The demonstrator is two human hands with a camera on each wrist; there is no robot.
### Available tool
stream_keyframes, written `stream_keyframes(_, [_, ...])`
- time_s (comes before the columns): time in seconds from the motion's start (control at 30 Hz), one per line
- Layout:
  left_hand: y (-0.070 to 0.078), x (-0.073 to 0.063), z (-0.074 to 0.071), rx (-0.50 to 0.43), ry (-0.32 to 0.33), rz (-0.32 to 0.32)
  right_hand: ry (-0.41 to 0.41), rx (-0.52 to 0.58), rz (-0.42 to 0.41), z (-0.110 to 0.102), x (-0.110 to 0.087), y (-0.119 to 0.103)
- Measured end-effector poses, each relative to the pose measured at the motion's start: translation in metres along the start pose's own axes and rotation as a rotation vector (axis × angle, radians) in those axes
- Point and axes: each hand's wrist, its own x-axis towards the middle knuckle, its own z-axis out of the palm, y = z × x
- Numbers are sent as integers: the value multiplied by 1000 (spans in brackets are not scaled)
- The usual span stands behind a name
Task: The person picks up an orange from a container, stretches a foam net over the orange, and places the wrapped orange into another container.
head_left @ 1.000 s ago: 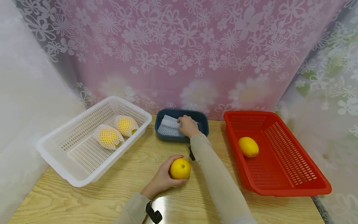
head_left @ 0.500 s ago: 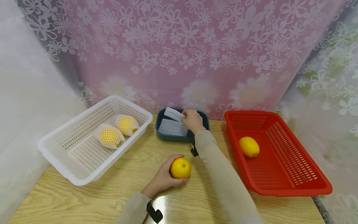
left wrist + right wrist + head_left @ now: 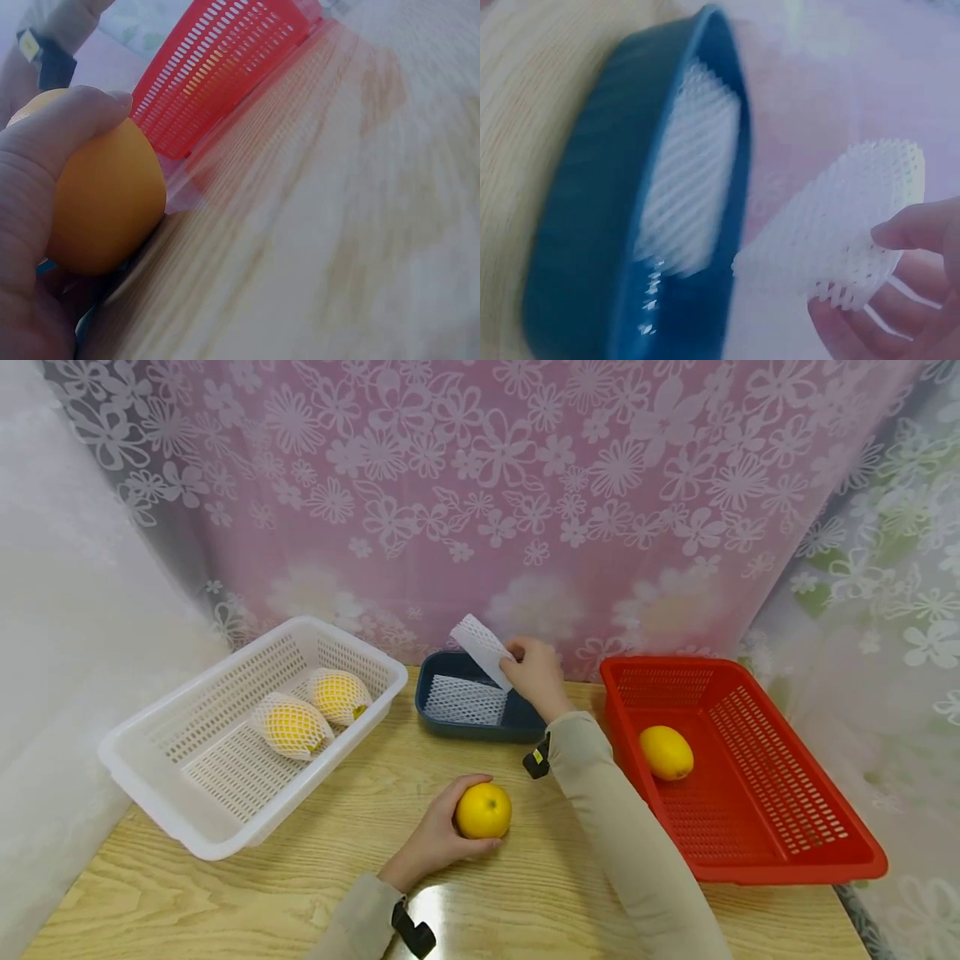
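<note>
My left hand (image 3: 437,839) grips a round yellow fruit (image 3: 483,811) on the wooden table, thumb and fingers on either side of it; the left wrist view shows the same fruit (image 3: 105,191) close up. Above the dark blue tray (image 3: 480,732), my right hand (image 3: 538,675) pinches a white foam net sleeve (image 3: 481,647) by one end. The right wrist view shows that sleeve (image 3: 840,214) between thumb and fingers, beside the tray. Another foam net (image 3: 467,701) lies flat inside the tray.
At the left stands a white basket (image 3: 225,852) holding two net-wrapped yellow fruits (image 3: 292,728). A red basket (image 3: 780,870) at the right holds one bare yellow fruit (image 3: 666,752). A pink floral curtain (image 3: 480,510) hangs behind the table.
My right hand has lifted one foam net out of the blue tray, moving up and to the right. The left hand and its fruit have stayed in place.
</note>
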Motion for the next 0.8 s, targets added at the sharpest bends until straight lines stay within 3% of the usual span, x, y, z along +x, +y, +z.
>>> stream_keyframes(0.2, [-1,0,-1,-26,-12,10,55,98,-45,-19,-21,-14])
stream_keyframes(0.5, [-3,0,0,-40,-25,5,46,192,-75,-41,-60,-26])
stream_keyframes(0.8, [-1,0,-1,-64,-39,-36,56,331,-95,-45,-96,-21])
